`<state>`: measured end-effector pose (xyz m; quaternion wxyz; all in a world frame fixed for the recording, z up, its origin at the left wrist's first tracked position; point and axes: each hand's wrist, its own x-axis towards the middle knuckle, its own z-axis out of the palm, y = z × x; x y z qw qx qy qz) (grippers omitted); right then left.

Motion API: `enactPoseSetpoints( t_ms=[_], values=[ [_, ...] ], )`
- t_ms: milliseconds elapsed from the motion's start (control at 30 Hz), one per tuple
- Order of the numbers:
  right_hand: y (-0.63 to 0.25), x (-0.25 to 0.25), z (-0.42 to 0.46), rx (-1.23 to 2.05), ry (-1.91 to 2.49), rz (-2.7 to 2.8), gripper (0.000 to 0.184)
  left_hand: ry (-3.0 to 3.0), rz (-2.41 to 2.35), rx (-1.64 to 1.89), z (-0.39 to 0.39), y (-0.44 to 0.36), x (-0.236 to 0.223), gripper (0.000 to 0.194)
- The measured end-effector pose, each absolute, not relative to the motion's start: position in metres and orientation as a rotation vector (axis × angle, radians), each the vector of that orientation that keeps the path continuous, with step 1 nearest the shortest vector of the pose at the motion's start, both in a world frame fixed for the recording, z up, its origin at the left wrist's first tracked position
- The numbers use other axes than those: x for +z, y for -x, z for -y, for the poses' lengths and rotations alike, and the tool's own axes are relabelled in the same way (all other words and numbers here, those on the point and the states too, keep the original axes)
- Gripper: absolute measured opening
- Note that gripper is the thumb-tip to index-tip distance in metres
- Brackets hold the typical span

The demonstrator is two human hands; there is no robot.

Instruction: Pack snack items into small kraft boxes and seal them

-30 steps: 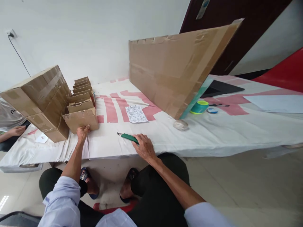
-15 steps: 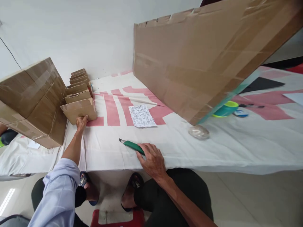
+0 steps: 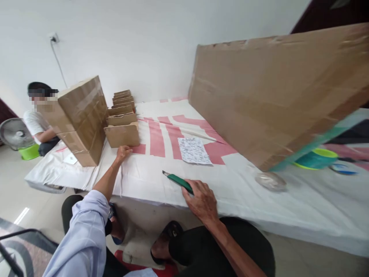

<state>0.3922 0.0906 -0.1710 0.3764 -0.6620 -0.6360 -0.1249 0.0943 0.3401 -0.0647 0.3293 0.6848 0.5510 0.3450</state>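
Observation:
My right hand (image 3: pixel 201 200) is closed on the rear of a green utility knife (image 3: pixel 178 180), whose blade tip points left over the white cloth. My left hand (image 3: pixel 123 152) reaches forward and touches the lower edge of the nearest small folded cardboard piece (image 3: pixel 122 134), its fingers pinched at that edge. Behind that piece stand several more folded cardboard pieces (image 3: pixel 122 100) in a row toward the wall. A printed paper sheet (image 3: pixel 193 151) lies flat between the two hands, on the pink stripes.
A taped carton (image 3: pixel 80 115) stands left of the row. A large flat cardboard box (image 3: pixel 282 92) leans across the right side. A tape roll (image 3: pixel 270 181) and a green-rimmed teal container (image 3: pixel 314 158) lie beyond it. Another person (image 3: pixel 37 123) sits at far left beside a fan (image 3: pixel 15 134).
The view has swung left and back, bringing the seated person and fan into sight. My hands keep their places on the cardboard piece and the knife.

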Motion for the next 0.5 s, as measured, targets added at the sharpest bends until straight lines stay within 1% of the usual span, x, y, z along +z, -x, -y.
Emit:
enactPoseSetpoints(
  t_ms=[167, 333, 500],
  values=[
    [-0.394, -0.182, -0.093, -0.333, 1.681, 1.643, 0.026, -1.744, -1.386, 0.849, -0.254, -0.087, -0.08, 0.02],
    [-0.397, -0.187, -0.095, -0.322, 1.731, 1.673, 0.028, -1.729, -1.262, 0.755, -0.149, -0.087, -0.107, 0.027],
    [-0.396, -0.189, -0.097, -0.323, 1.717, 1.692, 0.029, -1.686, -1.331, 0.475, -0.058, -0.078, -0.164, 0.018]
  ],
)
